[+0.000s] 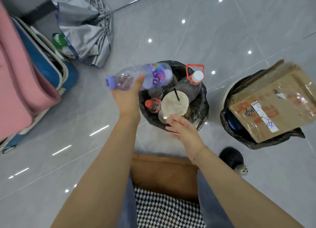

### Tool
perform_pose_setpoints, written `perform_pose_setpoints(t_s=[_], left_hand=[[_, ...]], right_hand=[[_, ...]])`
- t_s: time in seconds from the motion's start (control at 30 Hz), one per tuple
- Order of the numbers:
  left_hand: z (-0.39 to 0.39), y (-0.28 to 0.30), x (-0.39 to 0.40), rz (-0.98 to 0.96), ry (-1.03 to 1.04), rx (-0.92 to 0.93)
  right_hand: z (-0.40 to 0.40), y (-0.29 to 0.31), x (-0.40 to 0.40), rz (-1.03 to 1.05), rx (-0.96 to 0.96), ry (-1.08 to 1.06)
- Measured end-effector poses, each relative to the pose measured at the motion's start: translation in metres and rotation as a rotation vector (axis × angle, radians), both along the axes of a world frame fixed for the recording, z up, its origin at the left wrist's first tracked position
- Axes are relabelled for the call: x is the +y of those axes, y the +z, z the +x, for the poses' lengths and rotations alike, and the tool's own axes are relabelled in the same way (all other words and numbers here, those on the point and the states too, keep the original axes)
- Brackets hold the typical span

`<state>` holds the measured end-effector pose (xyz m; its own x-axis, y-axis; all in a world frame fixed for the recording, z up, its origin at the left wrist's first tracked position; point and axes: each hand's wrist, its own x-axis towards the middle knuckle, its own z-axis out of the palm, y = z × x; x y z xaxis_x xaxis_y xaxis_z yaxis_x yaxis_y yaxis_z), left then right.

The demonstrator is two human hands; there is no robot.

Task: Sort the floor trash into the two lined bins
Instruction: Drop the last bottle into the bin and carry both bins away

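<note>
My left hand (127,98) grips an empty clear bottle with a purple cap and label (142,76), held sideways over the left rim of the black-lined bin (202,106). That bin holds a large bottle with a red handle (195,81), a small red-capped bottle (153,104) and a lidded cup with a black straw (174,104). My right hand (184,129) hovers at the bin's near rim, fingers straight, just below the cup. To the right, a second lined bin (225,115) carries a taped cardboard box (273,104).
A folded grey umbrella (85,31) lies on the tiled floor at the upper left, beside a blue case (51,63) and a pink roll (20,84). A black furry slipper (232,157) sits near the right bin. Brown and houndstooth fabric (164,193) is below me.
</note>
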<state>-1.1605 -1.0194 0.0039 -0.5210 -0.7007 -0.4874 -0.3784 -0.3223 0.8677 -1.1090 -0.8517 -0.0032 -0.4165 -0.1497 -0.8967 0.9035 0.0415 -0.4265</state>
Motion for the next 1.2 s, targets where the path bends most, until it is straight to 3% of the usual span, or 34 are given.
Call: perform_pose_setpoints(t_s=[0.2, 0.37, 0.63, 0.83, 0.93, 0.97, 1.1, 1.2], left_hand=[[0.022, -0.018, 0.01, -0.016, 0.033, -0.116], [0.041, -0.027, 0.023, -0.1, -0.214, -0.139], [0.028, -0.063, 0.038, 0.142, -0.2, -0.23], [0.036, -0.072, 0.019, 0.199, -0.48, -0.334], [0.059, -0.074, 0.02, -0.005, -0.382, -0.488], [0.067, -0.076, 0.023, 0.012, -0.318, -0.523], [0.088, -0.088, 0.04, 0.55, -0.092, -0.548], [0.088, -0.099, 0.06, 0.705, -0.03, -0.451]], right_hand=[[0.005, -0.009, 0.035, 0.102, -0.017, -0.052], [0.013, -0.009, 0.047, 0.147, -0.032, -0.076], [0.006, -0.015, 0.041, 0.153, -0.027, -0.095], [0.0, -0.022, 0.044, 0.128, -0.063, -0.1], [0.003, -0.026, 0.056, 0.123, -0.147, -0.248], [0.006, -0.027, 0.061, 0.109, -0.19, -0.338], [0.019, -0.031, 0.081, 0.005, -0.296, -0.83], [0.025, -0.039, 0.097, -0.019, -0.255, -1.047]])
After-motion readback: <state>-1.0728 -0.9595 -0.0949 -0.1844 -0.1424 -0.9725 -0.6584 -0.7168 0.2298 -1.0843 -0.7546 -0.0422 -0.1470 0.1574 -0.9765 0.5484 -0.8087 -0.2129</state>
